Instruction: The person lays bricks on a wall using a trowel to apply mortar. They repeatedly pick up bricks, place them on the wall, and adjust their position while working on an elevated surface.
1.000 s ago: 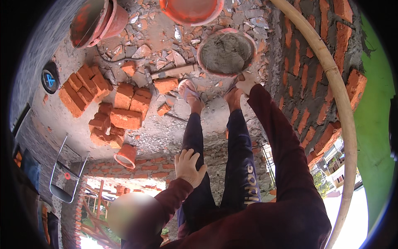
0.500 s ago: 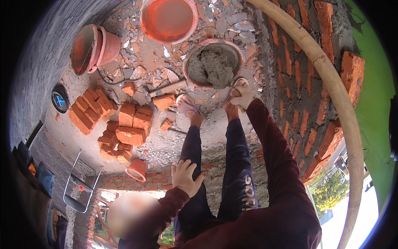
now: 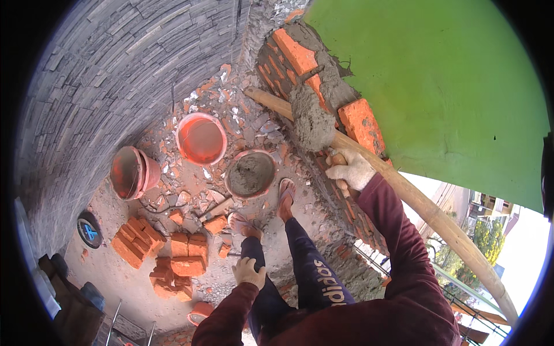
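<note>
Bricklaying: mortar load lifted from pan to wall top.

Left hand [image 3: 249, 272]: rests on the thigh as before, fingers loosely curled, holding nothing. Right hand [image 3: 350, 168]: gloved, fingers closed around a trowel handle; half a second ago it was down at the mortar pan [image 3: 250, 173], now it is raised to the brick wall [image 3: 300, 55], with a heap of wet mortar [image 3: 312, 121] on the trowel beside the bamboo pole [image 3: 427, 210]. The scoop looks done, with spreading on the course judged in hand. Beyond: loose bricks [image 3: 179, 254], orange bucket [image 3: 201, 139].
</note>
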Demonstrator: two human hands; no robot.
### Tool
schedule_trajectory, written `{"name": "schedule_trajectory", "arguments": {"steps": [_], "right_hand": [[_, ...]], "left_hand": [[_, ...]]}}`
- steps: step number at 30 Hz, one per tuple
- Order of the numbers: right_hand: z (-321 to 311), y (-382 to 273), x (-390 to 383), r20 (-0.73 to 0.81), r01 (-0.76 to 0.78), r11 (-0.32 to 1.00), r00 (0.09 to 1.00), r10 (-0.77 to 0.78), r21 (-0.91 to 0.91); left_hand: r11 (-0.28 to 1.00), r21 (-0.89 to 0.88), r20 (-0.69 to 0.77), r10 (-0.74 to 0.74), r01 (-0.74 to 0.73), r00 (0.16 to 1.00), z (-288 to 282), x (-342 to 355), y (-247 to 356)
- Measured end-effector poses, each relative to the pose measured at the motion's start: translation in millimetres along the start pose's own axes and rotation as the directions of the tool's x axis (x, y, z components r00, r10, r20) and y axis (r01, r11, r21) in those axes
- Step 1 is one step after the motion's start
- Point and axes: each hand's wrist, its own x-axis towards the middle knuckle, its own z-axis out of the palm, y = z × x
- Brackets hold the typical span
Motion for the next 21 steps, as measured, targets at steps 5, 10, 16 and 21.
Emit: {"name": "schedule_trajectory", "arguments": {"steps": [5,10,16,21], "right_hand": [[-64,-40,90,-0.35,0.029,0.56,0.755,-0.555,-0.828],[-47,-65,132,-0.532,-0.302,0.452,0.627,-0.569,-0.839],[-49,-57,63,-0.372,0.066,0.998,0.926,-0.064,-0.007],[-45,-35,115,-0.318,0.078,0.91,0.946,0.061,0.408]], "left_hand": [[1.0,0.011,0.011,0.019,-0.019,1.0,-9,12,3],[1.0,0.002,-0.055,0.021,-0.021,0.998,-9,8,-4],[0.999,-0.018,-0.036,-0.028,0.028,0.999,-13,8,3],[1.0,-0.025,-0.036,-0.005,0.004,0.999,-5,16,7]]}}
